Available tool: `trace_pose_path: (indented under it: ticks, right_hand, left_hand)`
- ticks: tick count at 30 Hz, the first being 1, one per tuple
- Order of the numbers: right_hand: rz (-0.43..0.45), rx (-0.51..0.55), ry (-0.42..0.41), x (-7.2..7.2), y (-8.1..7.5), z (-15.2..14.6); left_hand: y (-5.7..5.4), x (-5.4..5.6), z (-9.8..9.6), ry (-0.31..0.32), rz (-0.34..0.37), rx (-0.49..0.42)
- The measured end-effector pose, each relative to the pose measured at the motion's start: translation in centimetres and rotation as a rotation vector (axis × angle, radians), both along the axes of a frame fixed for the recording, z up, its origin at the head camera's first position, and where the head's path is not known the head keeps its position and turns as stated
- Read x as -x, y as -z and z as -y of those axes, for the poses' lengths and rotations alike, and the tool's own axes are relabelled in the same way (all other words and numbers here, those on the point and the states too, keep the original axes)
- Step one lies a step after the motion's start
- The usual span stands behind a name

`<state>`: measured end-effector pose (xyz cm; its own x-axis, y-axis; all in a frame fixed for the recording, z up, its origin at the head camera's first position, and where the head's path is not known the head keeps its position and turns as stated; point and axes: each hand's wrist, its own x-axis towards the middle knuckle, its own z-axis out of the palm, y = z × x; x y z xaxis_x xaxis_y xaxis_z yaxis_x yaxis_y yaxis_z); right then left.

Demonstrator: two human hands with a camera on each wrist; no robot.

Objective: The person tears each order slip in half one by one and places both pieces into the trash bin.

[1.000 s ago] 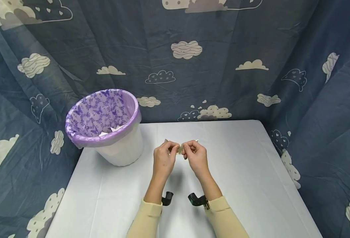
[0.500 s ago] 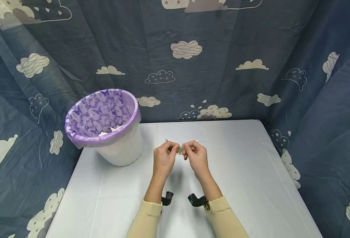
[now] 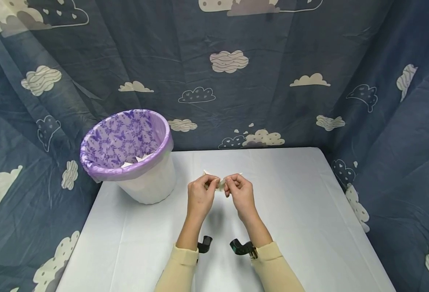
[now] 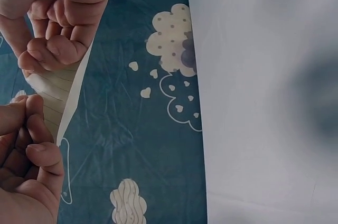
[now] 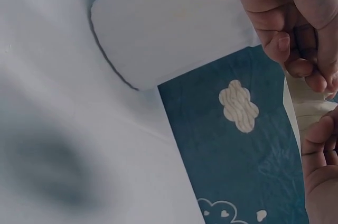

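Both hands meet above the middle of the table, fingertips close together. The left hand [image 3: 202, 195] pinches a piece of cream lined paper [image 4: 59, 94] between thumb and curled fingers. At the paper's other side, the right hand [image 3: 241, 194] pinches it the same way. A short strip of the paper shows between the two sets of fingertips, and small corners stick out past the knuckles in the head view. In the left wrist view the paper bends, with a pale edge near the right hand's fingertips. The fingers hide much of the sheet.
A white bin [image 3: 152, 184] with a purple butterfly-patterned liner [image 3: 127, 138] stands at the table's back left, white paper scraps [image 3: 141, 157] inside it. The white-covered table [image 3: 291, 227] ends at a dark blue cloud-print curtain [image 3: 265, 81] behind and at both sides.
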<state>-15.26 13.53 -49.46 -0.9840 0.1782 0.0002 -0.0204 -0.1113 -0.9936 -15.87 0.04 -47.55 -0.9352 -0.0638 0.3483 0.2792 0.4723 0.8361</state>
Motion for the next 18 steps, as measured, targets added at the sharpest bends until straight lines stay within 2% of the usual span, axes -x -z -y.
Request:
trace_pose_path:
  ticks: [7,18]
  right_hand:
    - [0.007,0.022,-0.007,-0.12,0.13,0.06]
    - [0.010,0.039,-0.018,-0.27,0.29,-0.13]
  left_hand:
    - [-0.04,-0.11,-0.03,-0.001,0.030,-0.011]
    - [0.07,-0.25,0.24,-0.005,0.006,-0.014]
